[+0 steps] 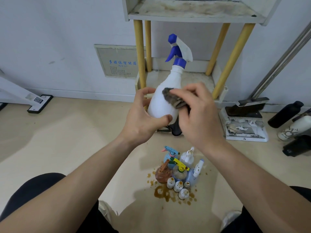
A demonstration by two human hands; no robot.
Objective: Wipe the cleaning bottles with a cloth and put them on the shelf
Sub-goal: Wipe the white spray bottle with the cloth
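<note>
Left hand [143,121] grips spray bottle [161,101], right hand [200,115] pinches cloth [175,98] against it; stained bottles [178,172] crowd the floor [84,132] before the shelf [193,18].

Small bottles [178,172] are standing on the floor [75,140] before the shelf [193,9]. A dustpan [245,128] is lying right of the shelf.
</note>
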